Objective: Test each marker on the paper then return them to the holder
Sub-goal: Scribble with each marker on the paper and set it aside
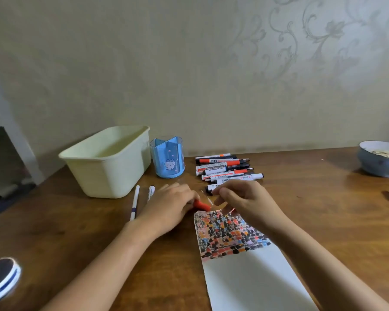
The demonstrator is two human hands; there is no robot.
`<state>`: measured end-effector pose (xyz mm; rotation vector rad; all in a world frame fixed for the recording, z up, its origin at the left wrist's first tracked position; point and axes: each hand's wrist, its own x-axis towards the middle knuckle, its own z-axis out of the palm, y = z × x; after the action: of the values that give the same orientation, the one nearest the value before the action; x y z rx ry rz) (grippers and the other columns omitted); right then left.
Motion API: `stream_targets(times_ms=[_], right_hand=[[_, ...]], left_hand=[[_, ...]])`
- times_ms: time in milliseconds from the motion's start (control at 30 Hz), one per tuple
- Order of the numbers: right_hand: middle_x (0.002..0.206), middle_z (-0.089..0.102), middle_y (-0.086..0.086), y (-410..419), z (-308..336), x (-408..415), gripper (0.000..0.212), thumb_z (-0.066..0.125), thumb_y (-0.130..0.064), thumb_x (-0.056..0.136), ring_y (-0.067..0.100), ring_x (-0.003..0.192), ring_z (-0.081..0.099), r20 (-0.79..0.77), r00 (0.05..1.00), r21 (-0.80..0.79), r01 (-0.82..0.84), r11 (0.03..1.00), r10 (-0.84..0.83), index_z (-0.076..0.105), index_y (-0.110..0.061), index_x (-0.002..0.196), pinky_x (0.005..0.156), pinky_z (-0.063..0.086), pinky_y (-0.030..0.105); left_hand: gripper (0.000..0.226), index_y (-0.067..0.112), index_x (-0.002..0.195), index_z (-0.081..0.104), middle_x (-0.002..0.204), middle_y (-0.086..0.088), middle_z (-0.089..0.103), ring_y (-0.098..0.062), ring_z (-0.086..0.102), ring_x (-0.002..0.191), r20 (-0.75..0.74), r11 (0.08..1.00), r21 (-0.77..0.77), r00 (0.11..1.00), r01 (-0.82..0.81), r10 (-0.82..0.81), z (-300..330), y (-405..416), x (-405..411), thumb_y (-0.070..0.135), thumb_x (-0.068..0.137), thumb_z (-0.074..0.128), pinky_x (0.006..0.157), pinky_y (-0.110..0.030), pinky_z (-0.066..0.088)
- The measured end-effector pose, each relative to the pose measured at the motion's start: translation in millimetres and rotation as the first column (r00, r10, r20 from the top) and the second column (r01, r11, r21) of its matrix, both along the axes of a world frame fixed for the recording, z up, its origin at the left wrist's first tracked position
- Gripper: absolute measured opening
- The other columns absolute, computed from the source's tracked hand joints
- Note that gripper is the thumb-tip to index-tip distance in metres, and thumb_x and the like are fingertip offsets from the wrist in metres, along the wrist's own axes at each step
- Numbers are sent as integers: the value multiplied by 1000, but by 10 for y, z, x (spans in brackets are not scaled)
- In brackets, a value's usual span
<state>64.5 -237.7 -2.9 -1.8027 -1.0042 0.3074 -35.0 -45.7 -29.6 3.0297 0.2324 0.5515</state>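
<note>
Above the paper (252,272), left hand (171,205) grips an orange cap (202,204), right hand (240,198) pinches something thin (marker body? cannot tell). Holder (167,157) sits empty behind; risk: a loose tip smearing fingers.

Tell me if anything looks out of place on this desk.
The blue holder looks empty, with markers piled loose to its right and two pens lying apart on its left. The paper's left edge looks ragged.
</note>
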Motion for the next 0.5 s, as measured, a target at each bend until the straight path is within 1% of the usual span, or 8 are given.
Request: stream_targets(times_ms=[100,167,200,267,333,400,467,500], right_hand=[[87,75,-8,-8,-27,17,14,60,-21,98,1,67,68,133,987,-173,-65,983,89,74,-25,101,60,51,16],[92,73,-15,-16,-38,24,11,66,-26,94,-4,75,65,225,961,-289,-91,953,160,74,-31,101,66,49,16],[95,71,-19,-18,-42,28,11,70,-29,92,-4,80,64,256,947,-334,-100,937,192,73,-35,101,69,48,16],[99,67,-26,-28,-56,24,17,76,-37,86,-3,84,61,284,931,-400,-104,911,231,71,-40,101,70,44,15],[102,61,-29,-28,-90,17,28,78,-44,81,-4,87,56,325,914,-437,-83,896,243,69,-43,107,70,40,13],[104,56,-28,-12,-136,8,34,78,-48,79,-3,95,51,372,893,-459,-61,887,254,67,-44,112,78,42,17],[107,52,-24,6,-164,-12,37,77,-49,81,1,102,46,384,886,-480,-50,876,261,66,-44,116,87,44,24],[109,52,-22,12,-172,-20,37,76,-49,82,3,104,45,380,888,-486,-47,873,260,66,-43,118,89,44,25]], left_hand=[[19,37,116,61,111,14,61,-8,51,105,34,999,31,999,-21,20,-9,-21,-21,32,99,55,84,-23,38],[19,36,117,60,111,14,60,-9,53,106,58,999,30,997,-46,44,2,-8,-44,34,98,57,88,-25,44],[21,34,117,60,112,13,61,-10,55,107,86,998,20,995,-53,51,19,5,-60,34,97,60,88,-28,48],[23,29,117,61,113,11,64,-11,59,106,172,998,-17,983,-63,65,79,29,-103,33,94,63,85,-29,53],[26,25,118,61,113,9,66,-10,62,99,271,994,-92,960,-52,75,177,34,-148,30,93,66,80,-24,52],[29,24,119,60,109,9,66,-8,64,90,367,973,-232,925,-13,100,305,-3,-200,27,92,68,77,-23,53],[35,29,124,57,104,11,66,-4,64,87,418,922,-382,901,58,117,417,-64,-258,24,91,69,76,-22,56],[42,35,128,53,101,12,66,-3,65,87,418,895,-437,902,95,108,451,-94,-298,23,91,69,76,-19,56]])
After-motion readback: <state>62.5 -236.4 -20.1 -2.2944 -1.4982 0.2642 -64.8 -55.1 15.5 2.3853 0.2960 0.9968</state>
